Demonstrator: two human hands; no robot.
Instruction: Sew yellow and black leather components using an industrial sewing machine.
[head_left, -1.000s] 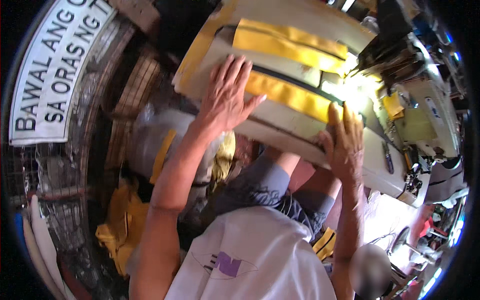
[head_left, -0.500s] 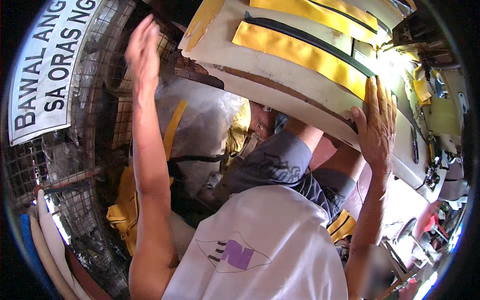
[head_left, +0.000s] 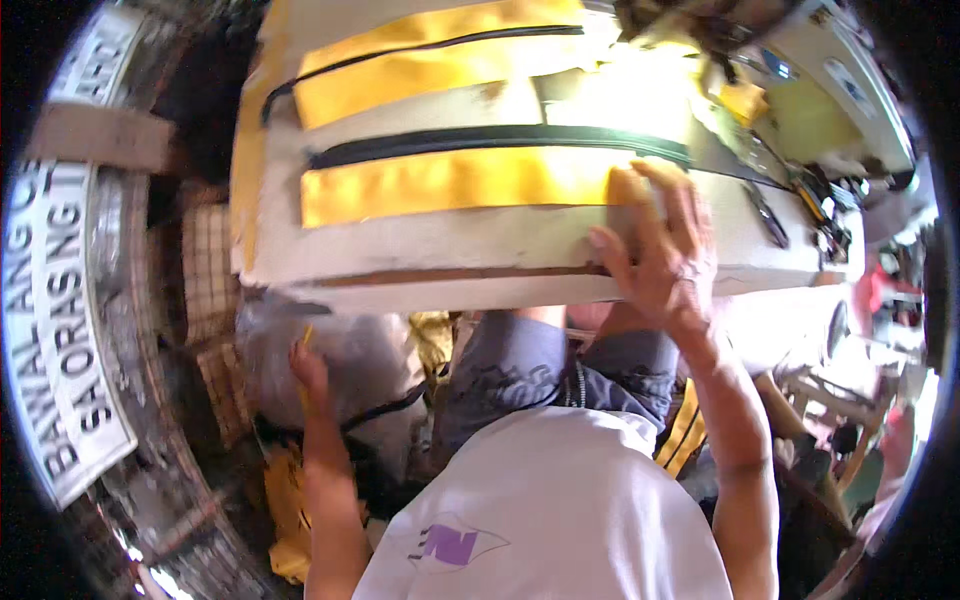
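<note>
A yellow zippered strip lies on the worktop, its right end under the loosely spread right hand; below, the left hand is at a yellow band, its grip unclear.

The carrying surface is a pale work table, with a brown, worn line along its near edge and a yellowish band along its left edge. Directly on it lie two long yellow pieces, roughly side by side and apart. The nearer yellow fabric strip has black zipper tape along its far side. On the farther yellow fabric strip, a black zipper runs lengthwise. A dark, slim hand tool lies at the right.
</note>
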